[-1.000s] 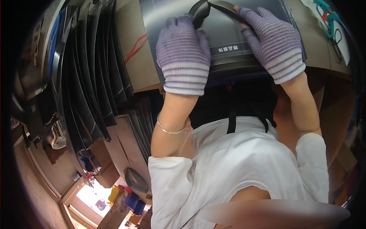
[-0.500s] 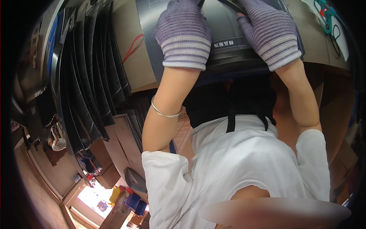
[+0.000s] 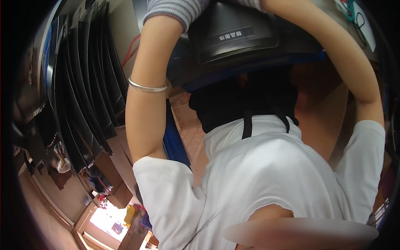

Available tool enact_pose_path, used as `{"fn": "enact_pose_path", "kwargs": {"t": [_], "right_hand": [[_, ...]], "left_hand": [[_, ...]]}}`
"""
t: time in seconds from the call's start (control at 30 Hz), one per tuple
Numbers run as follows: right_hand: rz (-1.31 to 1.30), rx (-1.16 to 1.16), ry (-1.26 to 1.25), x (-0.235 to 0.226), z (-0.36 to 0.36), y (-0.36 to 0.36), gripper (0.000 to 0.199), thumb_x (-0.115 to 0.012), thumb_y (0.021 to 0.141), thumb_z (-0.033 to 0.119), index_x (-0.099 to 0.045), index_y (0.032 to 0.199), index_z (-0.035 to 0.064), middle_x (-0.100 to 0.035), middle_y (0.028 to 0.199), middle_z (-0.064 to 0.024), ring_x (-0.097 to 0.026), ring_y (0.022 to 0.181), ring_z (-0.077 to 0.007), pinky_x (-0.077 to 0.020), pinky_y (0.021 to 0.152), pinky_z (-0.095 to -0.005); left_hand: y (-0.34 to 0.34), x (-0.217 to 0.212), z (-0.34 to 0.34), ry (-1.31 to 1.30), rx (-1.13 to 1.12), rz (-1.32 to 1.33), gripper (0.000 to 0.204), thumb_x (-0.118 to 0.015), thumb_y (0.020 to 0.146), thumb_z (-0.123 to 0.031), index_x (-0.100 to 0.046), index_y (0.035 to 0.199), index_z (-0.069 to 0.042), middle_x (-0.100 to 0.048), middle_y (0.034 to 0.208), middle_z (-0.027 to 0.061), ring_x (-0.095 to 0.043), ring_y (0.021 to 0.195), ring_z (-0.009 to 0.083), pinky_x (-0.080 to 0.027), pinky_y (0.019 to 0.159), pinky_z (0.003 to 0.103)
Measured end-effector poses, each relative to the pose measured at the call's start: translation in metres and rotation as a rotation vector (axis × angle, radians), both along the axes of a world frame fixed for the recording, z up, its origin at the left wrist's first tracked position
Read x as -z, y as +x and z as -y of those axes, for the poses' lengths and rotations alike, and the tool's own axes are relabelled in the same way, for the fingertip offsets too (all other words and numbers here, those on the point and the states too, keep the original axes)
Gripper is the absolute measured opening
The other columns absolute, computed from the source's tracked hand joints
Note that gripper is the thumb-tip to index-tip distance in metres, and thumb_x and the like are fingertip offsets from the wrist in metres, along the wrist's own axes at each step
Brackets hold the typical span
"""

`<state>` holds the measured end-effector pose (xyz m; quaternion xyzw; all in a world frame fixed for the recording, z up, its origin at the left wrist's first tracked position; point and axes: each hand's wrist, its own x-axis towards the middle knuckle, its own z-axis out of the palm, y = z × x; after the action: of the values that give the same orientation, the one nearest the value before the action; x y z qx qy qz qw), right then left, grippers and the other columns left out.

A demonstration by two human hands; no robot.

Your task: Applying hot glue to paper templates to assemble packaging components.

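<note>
At the top edge of the frame, the gloved left hand [image 3: 177,9] and right hand [image 3: 251,3] are cut off; how wide each is, or what it holds, I cannot tell. Near them, upper centre, lies a glossy black panel [image 3: 237,21]. Lower left, a brown carton [image 3: 119,195]; contents unclear.
</note>
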<state>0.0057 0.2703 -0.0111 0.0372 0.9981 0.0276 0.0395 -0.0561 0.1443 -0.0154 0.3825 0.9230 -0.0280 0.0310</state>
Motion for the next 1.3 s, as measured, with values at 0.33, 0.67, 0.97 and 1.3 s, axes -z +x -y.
{"fn": "enact_pose_path", "kwargs": {"t": [0.33,0.67,0.97,1.3], "right_hand": [[0.003,0.011,0.107,0.012,-0.001,0.025,0.035,-0.052,0.091,0.029,-0.078,0.089,0.0058,-0.074,0.087,-0.0182,-0.072,0.083,-0.0357,-0.0553,0.074,-0.046],[-0.315,0.016,-0.337,0.003,-0.02,0.075,0.024,-0.056,0.094,0.022,-0.067,0.107,0.0045,-0.071,0.092,-0.0184,-0.068,0.084,-0.0398,-0.055,0.076,-0.0444],[-0.534,-0.098,-0.472,0.028,-0.007,0.103,0.029,-0.068,0.088,0.006,-0.069,0.118,0.0069,-0.07,0.099,-0.0129,-0.07,0.088,-0.0303,-0.0558,0.08,-0.0354],[-0.597,0.018,-0.425,0.037,-0.007,0.107,0.026,-0.064,0.093,0.016,-0.069,0.117,0.0104,-0.072,0.103,-0.0106,-0.071,0.088,-0.0299,-0.0575,0.081,-0.0356]], "left_hand": [[0.036,0.001,-0.001,0.088,-0.006,0.07,0.033,-0.054,0.093,-0.035,-0.075,0.095,-0.01,-0.071,0.093,0.0221,-0.068,0.09,0.0413,-0.053,0.085,0.049],[0.041,0.016,0.071,0.651,0.168,0.246,0.028,-0.071,0.085,-0.016,-0.066,0.11,-0.007,-0.064,0.098,0.0137,-0.065,0.084,0.0317,-0.053,0.079,0.04],[0.069,0.032,0.079,0.643,0.221,-0.051,0.044,-0.07,0.081,-0.014,-0.068,0.125,-0.01,-0.063,0.113,0.0125,-0.056,0.105,0.033,-0.044,0.092,0.043],[0.069,0.036,0.078,0.734,0.145,0.027,0.049,-0.07,0.076,-0.014,-0.067,0.125,-0.012,-0.06,0.116,0.0134,-0.052,0.11,0.0336,-0.042,0.094,0.046]]}}
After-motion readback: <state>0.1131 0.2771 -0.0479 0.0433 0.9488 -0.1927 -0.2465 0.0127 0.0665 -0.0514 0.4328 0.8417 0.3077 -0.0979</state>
